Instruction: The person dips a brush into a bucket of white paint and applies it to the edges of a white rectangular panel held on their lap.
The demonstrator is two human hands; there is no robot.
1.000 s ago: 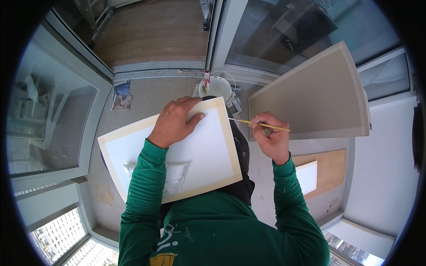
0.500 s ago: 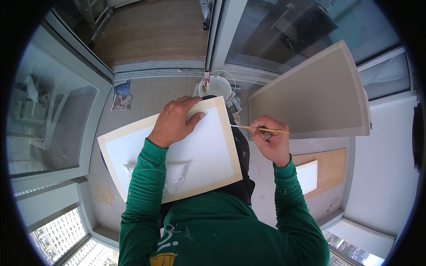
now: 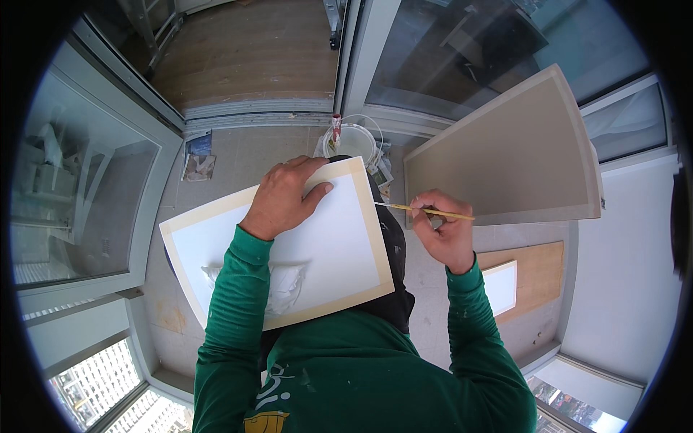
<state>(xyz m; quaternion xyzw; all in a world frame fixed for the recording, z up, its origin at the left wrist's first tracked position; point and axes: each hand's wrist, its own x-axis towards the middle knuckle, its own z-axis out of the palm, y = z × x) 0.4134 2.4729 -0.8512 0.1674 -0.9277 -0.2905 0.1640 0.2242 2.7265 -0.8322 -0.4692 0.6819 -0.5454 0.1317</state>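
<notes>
A white panel point(image 3: 339, 245) with a pale cream border lies tilted across my lap. My left hand point(image 3: 285, 198) grips its far edge, fingers over the rim and thumb on the white face. In my right hand point(image 3: 442, 224) is a thin paintbrush point(image 3: 451, 215) with a yellowish handle, pinched between thumb and fingers. Its white tip points left and is at the panel's right edge; whether it touches cannot be made out. A crumpled, whitish plastic bag point(image 3: 287, 287) rests on the panel's near part, partly covered by my left forearm.
Beyond my knees stands a white bucket point(image 3: 368, 137) with a red-handled tool point(image 3: 336, 126) at its rim. A large beige panel point(image 3: 505, 159) leans at the right. A smaller white panel point(image 3: 501, 287) lies on a brown board point(image 3: 541, 278). A glazed door point(image 3: 94, 187) stands at the left.
My right hand and the paintbrush have shifted very slightly to the right. The left hand and the panel have stayed in place.
</notes>
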